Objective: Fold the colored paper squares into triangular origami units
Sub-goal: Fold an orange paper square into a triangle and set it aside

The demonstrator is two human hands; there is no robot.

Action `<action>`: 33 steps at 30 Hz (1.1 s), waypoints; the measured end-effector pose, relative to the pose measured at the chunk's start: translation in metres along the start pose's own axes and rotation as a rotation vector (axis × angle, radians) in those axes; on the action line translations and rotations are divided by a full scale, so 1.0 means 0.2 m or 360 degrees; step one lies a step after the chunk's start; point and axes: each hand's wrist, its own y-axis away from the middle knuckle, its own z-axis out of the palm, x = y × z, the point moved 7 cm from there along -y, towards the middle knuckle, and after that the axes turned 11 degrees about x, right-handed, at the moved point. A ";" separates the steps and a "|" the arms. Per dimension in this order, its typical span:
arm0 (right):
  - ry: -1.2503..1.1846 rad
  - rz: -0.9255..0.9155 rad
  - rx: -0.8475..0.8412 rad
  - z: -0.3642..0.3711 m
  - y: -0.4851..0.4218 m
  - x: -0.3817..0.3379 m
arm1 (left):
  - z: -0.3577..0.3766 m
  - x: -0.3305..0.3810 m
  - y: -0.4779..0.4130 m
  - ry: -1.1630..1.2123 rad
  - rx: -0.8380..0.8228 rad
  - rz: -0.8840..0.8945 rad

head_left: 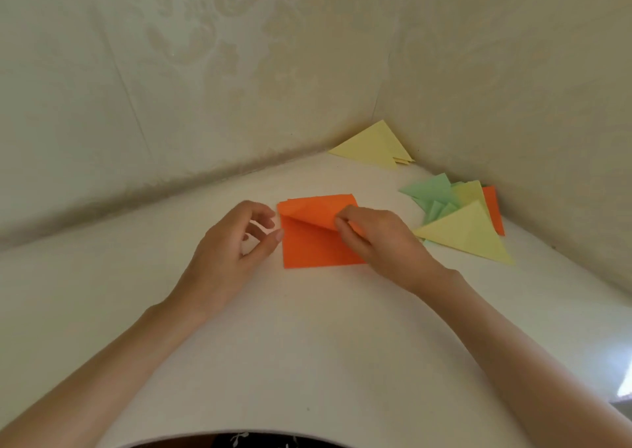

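Pinching the lifted flap of orange paper (318,247), right grip (378,239); left grip (236,246) released beside.

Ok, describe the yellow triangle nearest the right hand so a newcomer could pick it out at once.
On the white table, follow the right wall to the mixed pile of green, yellow and orange pieces. The yellow triangle lies on top at its near end, the largest piece there.

Left hand (236,242): bare.
Right hand (379,242): bare.
Forearms (113,362): uncovered.
Garment (260,442): dark, small white sprigs, perhaps floral; only a sliver shows.
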 end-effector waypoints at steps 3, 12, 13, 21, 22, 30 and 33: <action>-0.0351 0.0311 0.0342 -0.10 -0.04 0.01 | 0.01 -0.02 -0.02 0.0532 0.0049 -0.0531; -0.0159 -0.0611 0.0310 -0.07 0.04 -0.23 | 0.00 0.01 -0.04 0.1577 -0.0051 -0.1178; -0.0133 -0.0683 0.0267 -0.05 0.07 -0.24 | -0.03 0.00 -0.04 0.1513 -0.0009 -0.1117; 0.0087 -0.0865 0.0081 0.04 0.17 -0.24 | -0.12 -0.17 0.00 0.0271 -0.0105 -0.0721; 0.0090 -0.0881 0.0057 0.06 0.18 -0.24 | -0.12 -0.18 0.00 0.0098 -0.0122 -0.0634; -0.0577 0.0247 0.0317 -0.04 0.14 -0.08 | -0.13 -0.11 0.03 0.0422 -0.0075 -0.0442; -0.1147 0.0793 0.0423 -0.05 0.12 -0.05 | -0.09 -0.05 0.04 0.0772 -0.0234 -0.0351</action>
